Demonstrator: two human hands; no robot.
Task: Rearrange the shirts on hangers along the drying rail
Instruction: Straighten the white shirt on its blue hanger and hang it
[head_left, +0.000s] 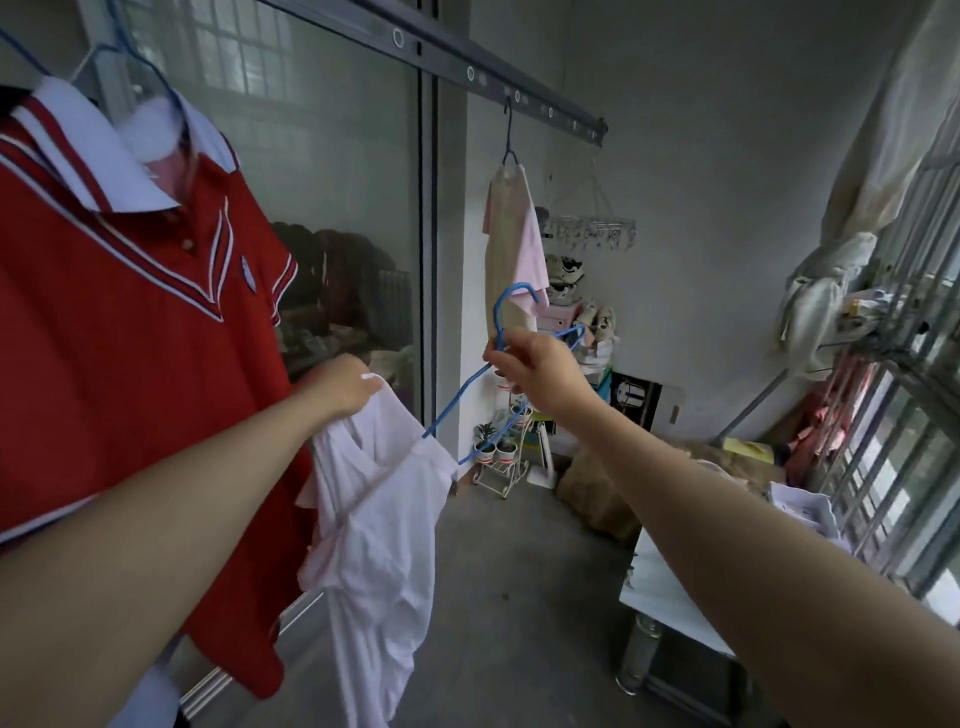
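A red polo shirt (130, 322) with a white collar hangs on a blue hanger at the left, close to me. My left hand (343, 384) pinches the neckline of a white shirt (374, 545) that droops below it. My right hand (540, 369) grips a blue wire hanger (501, 317) by its neck; one end of the hanger reaches into the white shirt's shoulder. The dark drying rail (467, 70) with round holes runs overhead toward the far wall. A cream and pink shirt (511, 249) hangs from it on another hanger farther along.
A glass sliding door (332, 182) lies behind the rail. At the far wall stand a white plant stand with small pots (496, 452) and a peg dryer (589, 234). A low white table (670, 597) and window bars (904, 415) fill the right side.
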